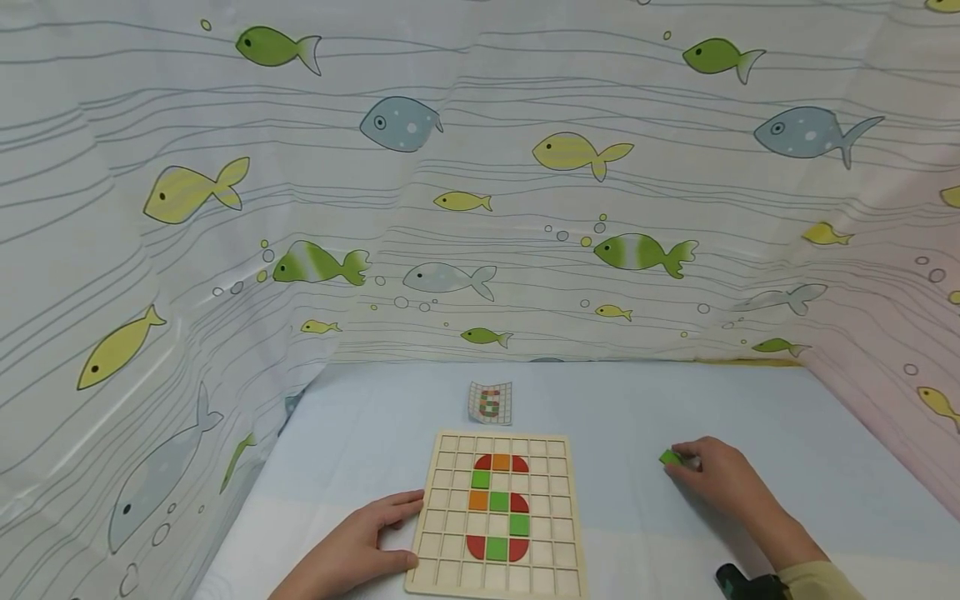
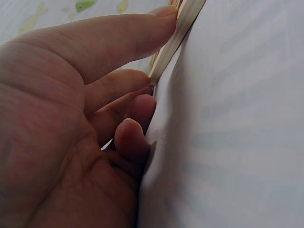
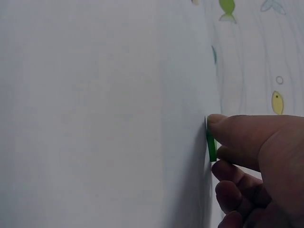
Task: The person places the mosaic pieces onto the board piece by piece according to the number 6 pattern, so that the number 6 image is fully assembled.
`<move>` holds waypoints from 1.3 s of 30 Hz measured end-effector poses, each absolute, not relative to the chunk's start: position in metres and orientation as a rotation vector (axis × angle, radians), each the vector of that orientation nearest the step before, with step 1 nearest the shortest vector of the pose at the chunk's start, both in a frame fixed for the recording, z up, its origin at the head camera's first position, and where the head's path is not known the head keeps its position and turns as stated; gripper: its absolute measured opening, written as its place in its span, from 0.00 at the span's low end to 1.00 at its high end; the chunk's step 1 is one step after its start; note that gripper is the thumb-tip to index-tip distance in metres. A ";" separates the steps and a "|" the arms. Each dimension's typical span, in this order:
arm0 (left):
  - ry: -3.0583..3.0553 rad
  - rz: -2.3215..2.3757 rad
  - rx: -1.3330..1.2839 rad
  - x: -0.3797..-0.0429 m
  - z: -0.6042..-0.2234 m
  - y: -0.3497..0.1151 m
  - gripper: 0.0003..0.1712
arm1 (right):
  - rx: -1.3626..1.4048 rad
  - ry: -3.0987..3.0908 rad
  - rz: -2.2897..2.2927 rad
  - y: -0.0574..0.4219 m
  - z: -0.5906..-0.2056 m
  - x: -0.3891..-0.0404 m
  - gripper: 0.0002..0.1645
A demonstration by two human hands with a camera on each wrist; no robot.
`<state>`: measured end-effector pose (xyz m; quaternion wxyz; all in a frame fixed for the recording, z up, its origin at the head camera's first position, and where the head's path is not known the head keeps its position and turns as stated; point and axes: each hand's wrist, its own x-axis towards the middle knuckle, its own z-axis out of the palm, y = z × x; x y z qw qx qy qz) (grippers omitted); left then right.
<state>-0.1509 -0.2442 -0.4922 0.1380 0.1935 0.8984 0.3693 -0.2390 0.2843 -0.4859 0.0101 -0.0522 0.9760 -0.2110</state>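
Observation:
A wooden grid board (image 1: 555, 533) lies on the table, with red rounded tiles and green and orange square tiles set in some of its cells. Against the board's left edge rests my left hand (image 1: 356, 542), thumb and fingers extended and touching the rim; the left wrist view shows the thumb on the wooden edge (image 2: 183, 28). Off to the right of the board, my right hand (image 1: 723, 479) pinches a green square tile (image 1: 669, 457) at the table surface. In the right wrist view this tile appears edge-on under the thumb (image 3: 232, 127).
Behind the board lies a small paper card (image 1: 491, 403) printed with a coloured grid figure. A pale cloth (image 1: 622, 417) covers the table. Fish-patterned curtains (image 1: 510, 233) hang at the back and sides. A dark device (image 1: 742, 583) sits at my right wrist.

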 end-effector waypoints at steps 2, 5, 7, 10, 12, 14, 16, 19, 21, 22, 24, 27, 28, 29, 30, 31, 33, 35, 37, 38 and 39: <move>2.598 1.067 0.554 -0.151 -0.492 -0.244 0.45 | -0.174 3.047 -0.647 0.285 -0.487 -0.239 0.24; 2.600 1.062 0.548 -0.151 -0.491 -0.244 0.45 | -0.196 3.053 -0.640 0.285 -0.488 -0.240 0.20; 2.598 1.065 0.549 -0.150 -0.490 -0.244 0.45 | -0.203 3.049 -0.640 0.286 -0.489 -0.241 0.19; 2.595 1.069 0.553 -0.150 -0.490 -0.243 0.45 | -0.201 3.037 -0.638 0.286 -0.489 -0.243 0.19; 2.593 1.067 0.552 -0.150 -0.489 -0.243 0.45 | -0.194 3.029 -0.637 0.286 -0.489 -0.243 0.19; 2.585 1.072 0.543 -0.151 -0.490 -0.243 0.45 | -0.188 3.025 -0.635 0.286 -0.489 -0.244 0.18; 2.581 1.075 0.537 -0.151 -0.490 -0.243 0.45 | -0.176 3.023 -0.633 0.286 -0.490 -0.244 0.18; 2.575 1.083 0.531 -0.152 -0.491 -0.243 0.45 | -0.168 3.020 -0.633 0.285 -0.489 -0.245 0.18; 2.579 1.079 0.533 -0.152 -0.491 -0.243 0.45 | -0.166 3.019 -0.637 0.283 -0.487 -0.245 0.19; 2.579 1.079 0.532 -0.152 -0.491 -0.243 0.45 | -0.171 3.019 -0.640 0.283 -0.486 -0.245 0.18; 2.579 1.077 0.529 -0.152 -0.492 -0.243 0.45 | -0.180 3.018 -0.651 0.281 -0.483 -0.244 0.18; 2.585 1.071 0.537 -0.151 -0.492 -0.243 0.45 | -0.213 3.018 -0.667 0.276 -0.478 -0.243 0.17; 2.585 1.070 0.540 -0.151 -0.492 -0.243 0.45 | -0.223 3.018 -0.674 0.274 -0.476 -0.242 0.17; 2.586 1.070 0.543 -0.151 -0.492 -0.244 0.45 | -0.237 3.021 -0.685 0.272 -0.474 -0.241 0.17; 2.588 1.069 0.547 -0.151 -0.492 -0.244 0.45 | -0.252 3.024 -0.693 0.270 -0.472 -0.240 0.16; 2.588 1.069 0.550 -0.151 -0.492 -0.244 0.45 | -0.271 3.026 -0.702 0.267 -0.470 -0.239 0.16; 2.588 1.070 0.547 -0.151 -0.492 -0.244 0.45 | -0.308 3.032 -0.712 0.262 -0.466 -0.238 0.15; 2.586 1.070 0.543 -0.151 -0.492 -0.244 0.45 | -0.338 3.038 -0.713 0.257 -0.463 -0.236 0.15; 2.583 1.072 0.539 -0.151 -0.492 -0.243 0.45 | -0.365 3.040 -0.704 0.252 -0.461 -0.235 0.15; 2.583 1.072 0.537 -0.151 -0.492 -0.243 0.45 | -0.374 3.045 -0.698 0.249 -0.461 -0.234 0.14; 2.582 1.073 0.536 -0.151 -0.492 -0.243 0.45 | -0.375 3.049 -0.695 0.246 -0.460 -0.234 0.14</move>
